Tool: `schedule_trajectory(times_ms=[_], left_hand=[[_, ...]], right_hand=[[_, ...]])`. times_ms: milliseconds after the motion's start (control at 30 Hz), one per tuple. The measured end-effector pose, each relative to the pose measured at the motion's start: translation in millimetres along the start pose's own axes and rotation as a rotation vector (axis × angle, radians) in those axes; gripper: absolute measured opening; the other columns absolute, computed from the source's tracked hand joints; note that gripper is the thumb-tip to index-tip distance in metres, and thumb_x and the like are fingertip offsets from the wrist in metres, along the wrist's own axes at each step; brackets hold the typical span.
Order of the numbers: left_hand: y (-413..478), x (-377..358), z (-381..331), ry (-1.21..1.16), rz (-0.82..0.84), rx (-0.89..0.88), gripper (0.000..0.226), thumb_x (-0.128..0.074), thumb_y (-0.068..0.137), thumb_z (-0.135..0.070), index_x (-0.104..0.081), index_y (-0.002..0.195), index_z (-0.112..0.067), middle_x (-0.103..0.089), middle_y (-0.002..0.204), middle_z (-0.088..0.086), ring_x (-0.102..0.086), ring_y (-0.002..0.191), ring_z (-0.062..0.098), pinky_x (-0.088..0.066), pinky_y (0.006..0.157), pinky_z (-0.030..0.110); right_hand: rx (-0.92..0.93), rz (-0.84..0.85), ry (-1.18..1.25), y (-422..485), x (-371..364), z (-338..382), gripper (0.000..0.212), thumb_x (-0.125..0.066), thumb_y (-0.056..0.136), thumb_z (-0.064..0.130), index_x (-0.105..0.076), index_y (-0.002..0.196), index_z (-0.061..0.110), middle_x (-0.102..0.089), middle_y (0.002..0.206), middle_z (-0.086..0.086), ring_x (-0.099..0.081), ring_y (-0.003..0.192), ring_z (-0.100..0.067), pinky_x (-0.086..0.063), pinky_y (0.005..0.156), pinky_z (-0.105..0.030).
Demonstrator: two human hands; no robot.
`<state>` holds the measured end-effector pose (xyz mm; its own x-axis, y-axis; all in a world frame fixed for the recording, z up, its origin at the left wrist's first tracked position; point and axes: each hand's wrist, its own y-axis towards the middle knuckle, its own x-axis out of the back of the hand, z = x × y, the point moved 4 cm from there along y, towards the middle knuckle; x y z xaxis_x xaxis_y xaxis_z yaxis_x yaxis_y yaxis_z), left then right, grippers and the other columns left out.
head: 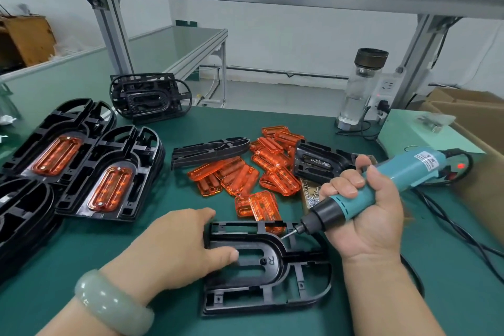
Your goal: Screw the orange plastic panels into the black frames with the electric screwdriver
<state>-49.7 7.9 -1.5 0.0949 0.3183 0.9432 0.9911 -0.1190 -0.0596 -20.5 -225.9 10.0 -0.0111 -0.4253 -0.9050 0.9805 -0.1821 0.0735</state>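
Pressing down the black frame (pixel 274 252) at six o'clock, the left hand (pixel 174 248) lies flat on it, while the right hand (pixel 365 215) clenches the electric screwdriver (pixel 403 169). The frame looks light and stiff, best held by its rim. The glossy orange panels (pixel 234 172) at twelve o'clock are probably slippery.

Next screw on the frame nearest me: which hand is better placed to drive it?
Right, likely. The right hand grips the electric screwdriver, its bit just above the black frame. The left hand rests on the frame's left side, holding no tool.
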Motion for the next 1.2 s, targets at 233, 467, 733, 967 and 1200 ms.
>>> schedule_trajectory(times_ms=[233,467,733,967,1200], left_hand=[[42,5,-39,-0.073,-0.258,-0.183,0.059,-0.061,0.081,-0.054,-0.047,0.134,-0.032,-0.052,0.125,-0.004,-0.049,0.116,0.016,-0.039,0.099,0.028],[79,-4,-65,0.002,-0.03,-0.314,0.047,-0.073,0.078,-0.034,-0.058,0.122,-0.035,-0.059,0.112,-0.003,-0.057,0.106,0.018,-0.046,0.092,0.031],[70,22,-36,-0.591,-0.341,0.001,0.006,-0.074,0.076,-0.026,-0.069,0.078,-0.027,-0.065,0.067,-0.013,-0.06,0.064,0.006,-0.045,0.062,0.021],[38,14,-39,-1.3,-0.064,0.189,0.006,-0.067,0.083,-0.011,-0.071,0.084,-0.015,-0.067,0.062,-0.003,-0.052,0.046,0.003,-0.042,0.042,0.014],[24,23,-46,-1.243,-0.05,0.114,0.009,-0.069,0.08,-0.011,-0.073,0.074,-0.017,-0.069,0.066,-0.002,-0.054,0.05,0.003,-0.042,0.043,0.014]], right_hand=[[-0.017,-0.01,-0.006,-1,0,-2,0.01,-0.052,0.078,0.02,-0.057,0.087,0.021,-0.044,0.057,0.01,-0.043,0.042,-0.003,-0.044,0.051,-0.018],[-0.025,-0.013,-0.016,1,0,-4,0.012,-0.053,0.077,0.022,-0.057,0.089,0.022,-0.043,0.057,0.011,-0.042,0.043,-0.003,-0.043,0.052,-0.018],[0.025,-0.025,0.01,2,1,3,0.01,-0.053,0.078,0.021,-0.056,0.087,0.023,-0.044,0.057,0.011,-0.043,0.044,-0.003,-0.045,0.052,-0.018],[0.029,-0.023,0.023,1,1,3,0.009,-0.053,0.078,0.022,-0.057,0.085,0.022,-0.044,0.057,0.012,-0.043,0.044,-0.003,-0.045,0.052,-0.017],[0.023,-0.024,0.009,0,1,2,0.01,-0.053,0.078,0.02,-0.057,0.087,0.022,-0.045,0.057,0.011,-0.042,0.043,-0.004,-0.045,0.052,-0.018]])
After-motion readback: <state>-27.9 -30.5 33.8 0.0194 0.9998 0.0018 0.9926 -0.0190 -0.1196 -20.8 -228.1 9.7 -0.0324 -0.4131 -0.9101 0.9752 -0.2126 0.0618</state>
